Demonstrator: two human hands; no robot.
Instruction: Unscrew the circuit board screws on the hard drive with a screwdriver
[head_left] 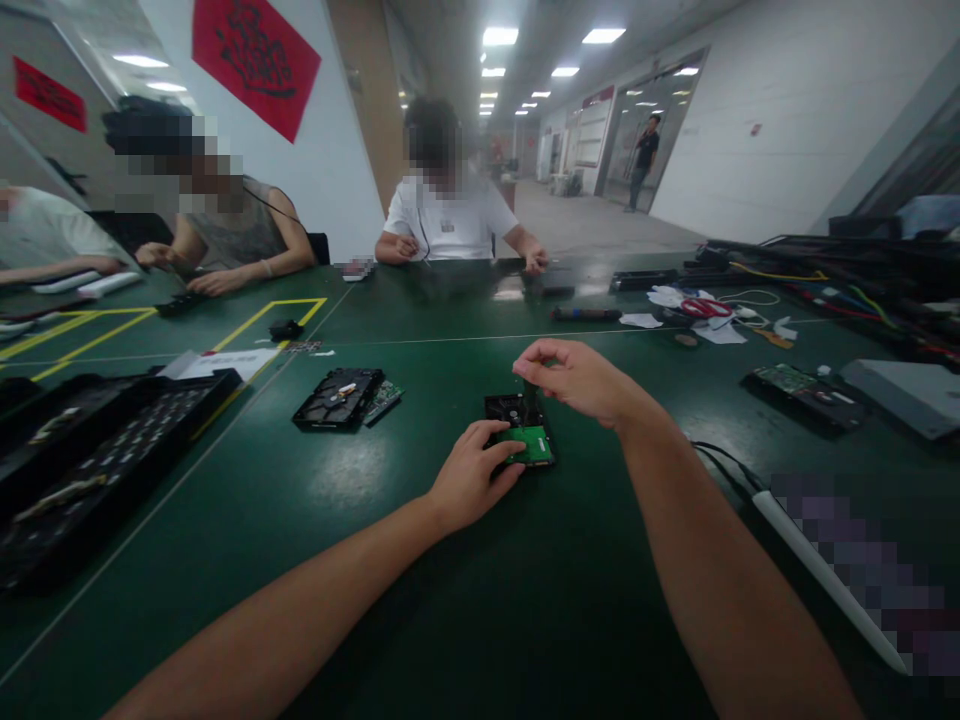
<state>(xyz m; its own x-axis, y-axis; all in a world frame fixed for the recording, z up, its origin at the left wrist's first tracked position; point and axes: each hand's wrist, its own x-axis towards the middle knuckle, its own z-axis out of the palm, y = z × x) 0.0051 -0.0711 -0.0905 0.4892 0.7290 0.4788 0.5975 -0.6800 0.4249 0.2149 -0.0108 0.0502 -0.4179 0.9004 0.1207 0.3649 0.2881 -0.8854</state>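
Left of the hard drive (538, 440), another drive (330, 405) and circuit board (384, 402)

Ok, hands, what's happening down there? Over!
Left hand on green-boarded drive. Right hand above it, grip unclear. Second drive apart, off left.

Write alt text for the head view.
Left hand rests on a hard drive with a green circuit board on a green table; the right hand, pinched, hovers above the drive, what it grips unclear. Another drive lies to the left; people sit opposite.
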